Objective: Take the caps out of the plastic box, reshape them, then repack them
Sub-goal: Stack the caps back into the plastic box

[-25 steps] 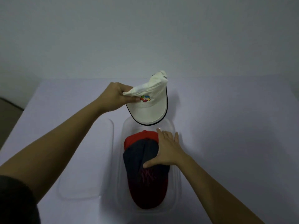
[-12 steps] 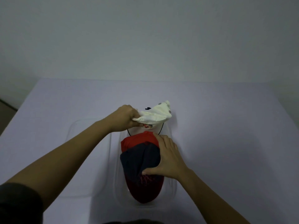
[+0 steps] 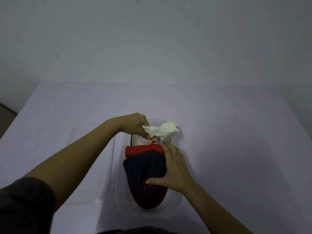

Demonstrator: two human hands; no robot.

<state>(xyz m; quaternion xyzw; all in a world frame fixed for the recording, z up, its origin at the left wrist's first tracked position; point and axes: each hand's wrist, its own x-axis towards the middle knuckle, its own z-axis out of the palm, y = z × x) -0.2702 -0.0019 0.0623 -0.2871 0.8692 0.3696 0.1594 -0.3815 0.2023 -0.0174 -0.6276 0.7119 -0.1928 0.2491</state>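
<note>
Left grip is clenched around a bunched handful of the white cap. It's soft, crumpled cotton-looking fabric with a little multicolour logo and a dark-edged brim. Right grip isn't grasping anything: fingers laid out flat, thumb out to the side, pressing down on the red and navy cap, which looks like slightly creased cloth with a rounded red brim pointing to 6 o'clock.

Both caps are in the clear plastic box, a rounded-corner tub. The white one is at the 12 o'clock end, its brim tucked down inside, and the red and navy one fills the rest. The clear lid lies flat just beside the box at 9 o'clock, partly under the left forearm.

The pale, smooth surface has loads of open room at 3 o'clock and 12 o'clock, all the way to the plain wall.
</note>
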